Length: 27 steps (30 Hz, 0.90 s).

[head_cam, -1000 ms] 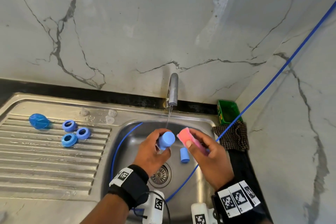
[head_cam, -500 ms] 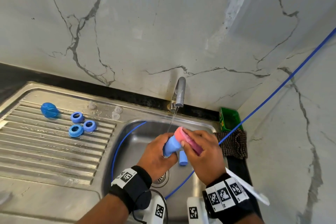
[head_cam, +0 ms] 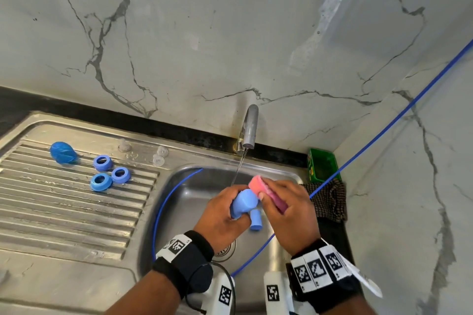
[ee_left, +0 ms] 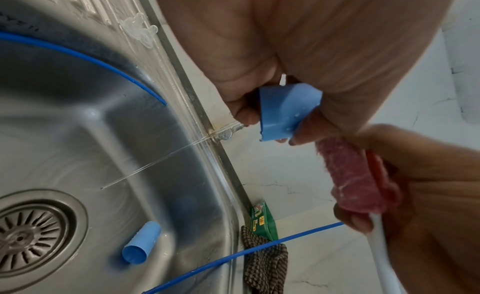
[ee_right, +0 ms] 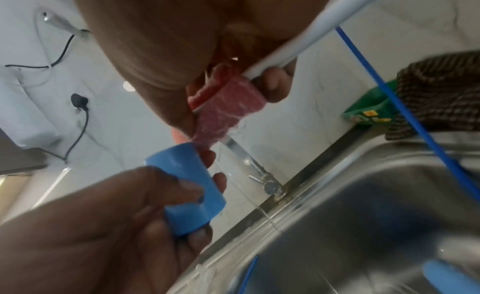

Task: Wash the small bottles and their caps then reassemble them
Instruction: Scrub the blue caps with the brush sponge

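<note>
Now sponge [head_cam: 266, 193] touching bottle [head_cam: 244, 202] (earlier apart)

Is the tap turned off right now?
No, a thin stream of water runs from the tap down into the sink, just beside the left hand.

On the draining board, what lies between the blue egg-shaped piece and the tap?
In the head view, three blue ring caps and three small clear pieces lie between the egg-shaped piece and the tap.

green box [head_cam: 323, 167] in corner | checked cloth [head_cam: 330, 199] beside it | blue cord [head_cam: 384, 135] across sink [head_cam: 76, 212]
</note>
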Available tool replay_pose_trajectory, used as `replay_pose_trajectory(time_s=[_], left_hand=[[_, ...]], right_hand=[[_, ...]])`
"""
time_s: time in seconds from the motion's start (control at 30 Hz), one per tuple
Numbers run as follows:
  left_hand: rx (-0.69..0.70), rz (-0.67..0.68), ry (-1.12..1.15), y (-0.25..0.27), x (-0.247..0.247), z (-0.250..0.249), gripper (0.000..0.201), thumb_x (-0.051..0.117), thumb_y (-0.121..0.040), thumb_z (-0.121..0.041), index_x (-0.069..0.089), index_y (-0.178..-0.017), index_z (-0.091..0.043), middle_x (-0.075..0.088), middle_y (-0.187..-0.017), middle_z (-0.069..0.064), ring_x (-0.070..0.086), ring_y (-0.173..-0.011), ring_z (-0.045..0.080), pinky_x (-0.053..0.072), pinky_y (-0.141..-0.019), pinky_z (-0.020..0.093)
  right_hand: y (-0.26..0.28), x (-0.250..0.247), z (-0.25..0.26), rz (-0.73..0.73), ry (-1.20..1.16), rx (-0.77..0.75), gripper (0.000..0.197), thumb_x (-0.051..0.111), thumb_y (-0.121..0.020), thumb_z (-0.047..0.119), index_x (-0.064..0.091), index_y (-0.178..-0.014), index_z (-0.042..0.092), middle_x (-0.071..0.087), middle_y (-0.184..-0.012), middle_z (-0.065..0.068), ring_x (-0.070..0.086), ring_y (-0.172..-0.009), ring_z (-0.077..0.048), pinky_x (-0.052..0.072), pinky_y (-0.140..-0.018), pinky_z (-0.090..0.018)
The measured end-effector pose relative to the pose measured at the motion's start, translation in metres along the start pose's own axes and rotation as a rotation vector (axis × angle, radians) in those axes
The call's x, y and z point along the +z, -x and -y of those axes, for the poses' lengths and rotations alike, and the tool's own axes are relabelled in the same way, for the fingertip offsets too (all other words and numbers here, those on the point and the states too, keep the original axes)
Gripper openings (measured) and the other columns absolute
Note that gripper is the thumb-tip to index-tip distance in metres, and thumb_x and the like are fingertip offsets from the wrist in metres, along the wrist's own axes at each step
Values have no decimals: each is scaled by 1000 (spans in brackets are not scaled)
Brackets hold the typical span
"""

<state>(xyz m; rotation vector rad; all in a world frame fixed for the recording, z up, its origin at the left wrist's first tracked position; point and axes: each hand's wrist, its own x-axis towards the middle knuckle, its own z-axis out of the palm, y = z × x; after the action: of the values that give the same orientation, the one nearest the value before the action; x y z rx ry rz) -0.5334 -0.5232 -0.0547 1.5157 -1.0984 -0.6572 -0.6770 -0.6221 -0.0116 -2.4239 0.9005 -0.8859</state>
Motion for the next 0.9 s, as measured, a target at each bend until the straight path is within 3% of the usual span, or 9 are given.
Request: replay_pose_trajectory(time_s=[0.13,0.27,0.4,0.47,0.53,0.6,0.67,0.8,0.9], left_hand=[[-8,36,105,-2,-2,-4,41,78,-79,-7,64,-114,-24,71,-104,-2,68,-95,11,54,-83,24],[-40,44,31,-3,-3,-2,41,70,-80,-7,62,-113,-29,68,-97,-11,64,-83,3,48,-74,17],[-37,84,111,-2,-5,-1,34,74,-81,-2,65,-106,-24,71,-93,-4,67,-83,7,52,-75,19],[-38,98,81,-1,-6,-1,42,72,-81,-2,63,-108,-33,69,-90,-9,63,-78,3,49,-71,16],[-88,107,67,-1,-7,-2,45,68,-79,-6,61,-108,-41,69,-88,-12,62,-77,4,50,-70,19],[-159,109,211,-3,-8,-5,38,62,-74,-10,64,-105,-32,68,-84,-10,61,-76,8,50,-70,24],[-215,127,377,-3,-13,-10,40,58,-72,-12,63,-110,-22,66,-81,-5,60,-76,7,48,-67,19],[-292,169,392,0,-19,-22,24,55,-91,-23,54,-115,-18,64,-82,6,61,-66,11,38,-48,15],[-368,175,508,0,-18,-22,32,48,-92,-46,52,-103,-16,60,-69,9,31,-46,17,24,-43,22]], right_hand=[[8,2,16,154,30,-212,40,65,-89,33,68,-128,29,64,-110,13,52,-100,-8,41,-90,-15],[-3,3,-2,47,-9,-10,38,61,-88,39,70,-124,29,66,-106,14,59,-98,-14,44,-87,-19],[3,2,10,162,-11,-177,39,64,-90,36,68,-128,31,64,-110,16,54,-100,-9,44,-90,-18],[-1,2,1,127,-30,-98,37,62,-89,40,69,-125,33,66,-109,16,57,-99,-10,49,-90,-27],[-5,2,-5,66,-68,26,37,60,-88,42,71,-122,30,68,-108,15,60,-99,-11,51,-90,-35],[-2,2,3,86,-111,-7,37,61,-89,42,71,-122,29,68,-109,16,61,-102,-9,50,-91,-28],[2,-1,9,134,-133,-63,37,61,-90,43,71,-123,29,65,-108,18,60,-103,-7,47,-91,-21],[-5,-5,5,127,-97,7,36,57,-91,44,71,-121,31,65,-102,20,58,-97,-3,48,-86,-25],[-1,-5,18,127,-175,-44,37,60,-93,41,70,-125,27,66,-108,17,61,-104,-5,46,-91,-19]])
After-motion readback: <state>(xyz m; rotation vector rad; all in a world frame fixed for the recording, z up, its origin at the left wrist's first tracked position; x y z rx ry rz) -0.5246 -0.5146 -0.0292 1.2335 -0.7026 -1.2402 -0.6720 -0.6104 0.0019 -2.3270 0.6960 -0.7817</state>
